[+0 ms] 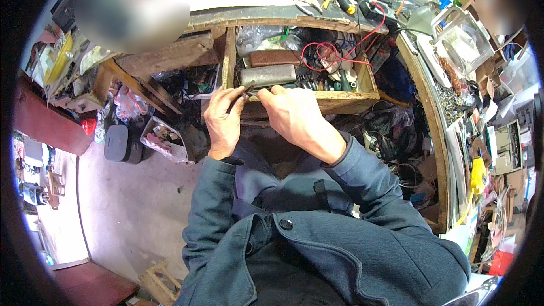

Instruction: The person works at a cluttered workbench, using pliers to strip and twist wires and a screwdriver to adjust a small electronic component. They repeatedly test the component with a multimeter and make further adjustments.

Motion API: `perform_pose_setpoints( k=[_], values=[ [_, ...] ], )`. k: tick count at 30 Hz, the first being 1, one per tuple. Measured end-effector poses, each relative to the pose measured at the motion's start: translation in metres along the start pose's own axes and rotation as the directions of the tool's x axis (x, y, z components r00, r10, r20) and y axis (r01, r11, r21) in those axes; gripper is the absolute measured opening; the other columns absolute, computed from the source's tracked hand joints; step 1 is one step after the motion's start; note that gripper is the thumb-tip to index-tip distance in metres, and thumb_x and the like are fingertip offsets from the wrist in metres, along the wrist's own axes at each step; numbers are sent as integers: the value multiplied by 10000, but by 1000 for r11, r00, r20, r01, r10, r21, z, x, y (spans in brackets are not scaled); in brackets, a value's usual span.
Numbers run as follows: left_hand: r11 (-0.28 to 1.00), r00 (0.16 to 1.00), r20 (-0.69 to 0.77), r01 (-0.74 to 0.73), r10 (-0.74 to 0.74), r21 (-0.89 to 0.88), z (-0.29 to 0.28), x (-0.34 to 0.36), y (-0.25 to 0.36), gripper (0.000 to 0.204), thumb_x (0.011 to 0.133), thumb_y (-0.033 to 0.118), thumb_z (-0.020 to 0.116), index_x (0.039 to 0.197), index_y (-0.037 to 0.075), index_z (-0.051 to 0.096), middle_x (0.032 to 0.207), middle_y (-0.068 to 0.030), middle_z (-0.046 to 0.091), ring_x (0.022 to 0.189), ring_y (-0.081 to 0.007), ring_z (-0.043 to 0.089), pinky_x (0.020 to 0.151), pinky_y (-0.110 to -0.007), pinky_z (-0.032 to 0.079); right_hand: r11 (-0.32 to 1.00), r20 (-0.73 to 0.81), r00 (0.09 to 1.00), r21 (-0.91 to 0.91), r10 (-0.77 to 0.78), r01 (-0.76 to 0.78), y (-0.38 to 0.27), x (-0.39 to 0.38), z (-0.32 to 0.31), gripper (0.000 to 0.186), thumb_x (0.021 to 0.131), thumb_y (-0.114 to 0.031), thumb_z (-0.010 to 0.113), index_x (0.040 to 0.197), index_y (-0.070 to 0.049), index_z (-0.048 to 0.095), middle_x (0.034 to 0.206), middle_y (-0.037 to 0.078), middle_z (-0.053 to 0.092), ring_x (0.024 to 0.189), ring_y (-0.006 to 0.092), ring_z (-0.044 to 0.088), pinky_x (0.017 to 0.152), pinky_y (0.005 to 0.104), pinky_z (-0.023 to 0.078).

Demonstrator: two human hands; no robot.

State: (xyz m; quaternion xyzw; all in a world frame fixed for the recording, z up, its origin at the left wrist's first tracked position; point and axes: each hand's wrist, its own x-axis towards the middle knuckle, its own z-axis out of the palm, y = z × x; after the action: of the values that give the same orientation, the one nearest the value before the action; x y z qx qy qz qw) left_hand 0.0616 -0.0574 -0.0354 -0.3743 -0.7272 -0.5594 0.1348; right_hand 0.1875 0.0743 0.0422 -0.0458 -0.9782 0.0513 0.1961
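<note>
From here, the left hand (224,116) has thumb and fingertips pinched on a small dark piece (249,89), at the near edge of the open drawer (347,96). The right hand (297,114) curls close on its right; fingertips hidden, I can't tell its closure or hold. I'd brace both against that wooden edge and pinch lightly, lest it slip beside the grey case (268,75).

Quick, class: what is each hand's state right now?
Left hand: closed, seemingly pinching a small dark piece.
Right hand: curled closed; whether it holds anything cannot be told.
</note>
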Motion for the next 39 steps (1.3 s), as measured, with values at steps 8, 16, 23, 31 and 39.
perform_pose_setpoints(
  k=[8,16,23,31,39],
  values=[
    [999,999,8,-43,43,31,0,0,-5,268,812,17,789,1077,53,783,1016,-123,738,1025,-313,684,976,-390,523,996,-72,994,24,-81,83,2,8,3,113,891,-166,641,881,-54,642,728,152,655,626,341,701,552,438,560],
    [997,998,33,-54,52,51,-2,5,-4,238,821,10,776,1059,27,774,1017,-131,741,993,-296,692,919,-371,540,993,-84,991,41,-104,108,10,23,24,116,870,-167,653,863,-52,655,717,153,667,641,350,702,564,449,559],
    [997,996,59,-70,68,37,-5,6,-1,237,834,-10,750,1069,18,767,1028,-139,741,985,-295,693,900,-367,546,993,-50,994,54,-100,103,12,20,15,83,849,-132,657,899,-65,658,797,143,690,712,358,716,600,454,569],
    [996,995,54,-85,84,31,-4,6,-2,237,825,-20,746,1061,3,762,1016,-145,741,984,-301,693,900,-373,544,1000,37,999,22,3,-4,11,19,17,79,862,-113,639,932,-79,631,835,133,693,729,353,711,607,456,561],
    [994,994,61,-92,88,60,-3,2,0,226,855,-21,740,1080,-1,761,1049,-129,747,1019,-259,696,934,-339,541,997,-106,994,75,2,6,12,24,42,115,869,-111,654,941,-52,586,762,161,685,693,351,715,580,443,562]
  ],
)
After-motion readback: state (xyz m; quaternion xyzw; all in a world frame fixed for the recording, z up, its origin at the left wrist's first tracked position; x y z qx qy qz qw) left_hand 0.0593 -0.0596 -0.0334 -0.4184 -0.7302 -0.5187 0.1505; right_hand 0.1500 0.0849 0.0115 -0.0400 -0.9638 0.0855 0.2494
